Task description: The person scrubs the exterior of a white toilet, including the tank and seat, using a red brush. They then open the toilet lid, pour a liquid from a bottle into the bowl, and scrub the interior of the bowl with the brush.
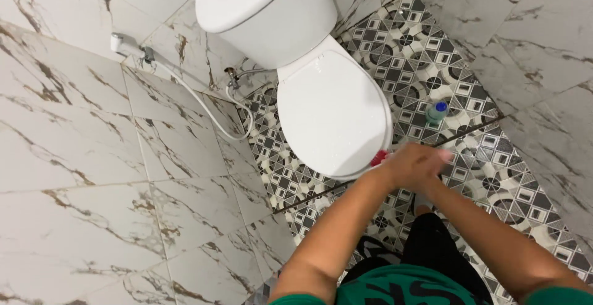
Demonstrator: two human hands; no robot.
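Observation:
A white toilet (330,104) with its lid shut stands against the marble wall, its cistern (265,12) behind it. My left hand (411,163) reaches in from the lower left and closes over a red brush (380,156) whose bristles touch the front rim of the toilet. My right hand (434,180) comes in from the lower right and lies pressed under the left one. It is mostly hidden, so its grip does not show. Both hands are blurred.
A small bottle with a blue cap (437,112) stands on the patterned floor tiles (426,64) to the right of the toilet. A white spray hose (204,104) hangs from a wall fitting (123,44) on the left. Marble walls close in on both sides.

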